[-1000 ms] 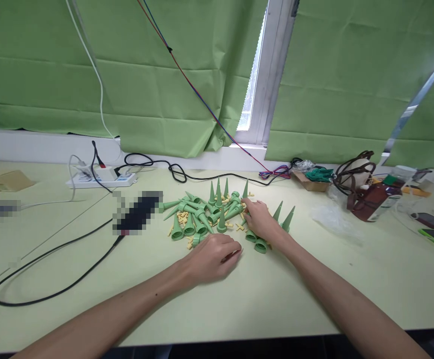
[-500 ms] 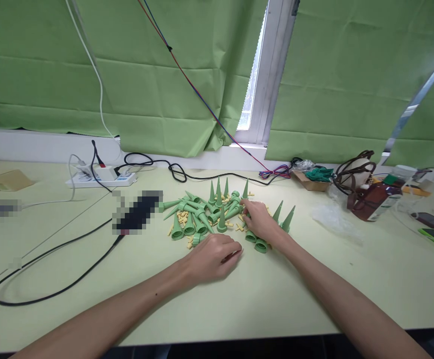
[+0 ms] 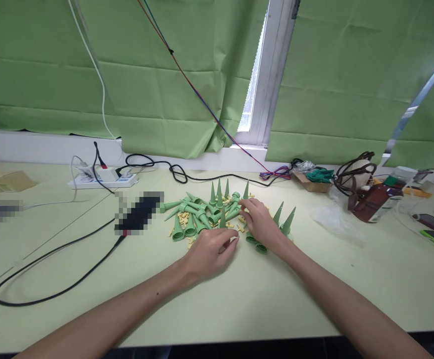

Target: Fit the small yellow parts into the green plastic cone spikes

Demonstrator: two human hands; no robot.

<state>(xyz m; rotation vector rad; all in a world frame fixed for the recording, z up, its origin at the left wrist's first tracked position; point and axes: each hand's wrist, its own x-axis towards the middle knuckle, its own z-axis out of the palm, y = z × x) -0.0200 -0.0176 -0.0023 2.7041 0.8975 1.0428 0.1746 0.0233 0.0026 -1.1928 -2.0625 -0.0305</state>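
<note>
A pile of green plastic cone-shaped spikes (image 3: 190, 224) lies in the middle of the table, some on their sides and some standing with their points up. Small yellow plastic pieces (image 3: 183, 218) are scattered among them. My left hand (image 3: 212, 251) rests at the near edge of the pile, its fingers curled and thumb near the index; what they hold, if anything, is hidden. At the pile's right part is my right hand (image 3: 259, 222), with bent fingers close together beside the lying spikes; anything between the fingertips is too small to tell. Upright spikes (image 3: 287, 221) stand beyond that wrist.
A blurred dark device (image 3: 140, 211) with a black cable lies left of the pile. Behind it is a white power strip (image 3: 102, 180). To the right are crumpled clear plastic (image 3: 337, 222), a brown bottle (image 3: 377, 199) and a small cardboard box (image 3: 311, 182).
My left hand has shifted slightly up and left, covering more of the pile's front. My right hand has moved slightly left, and its fingers have changed position a little.
</note>
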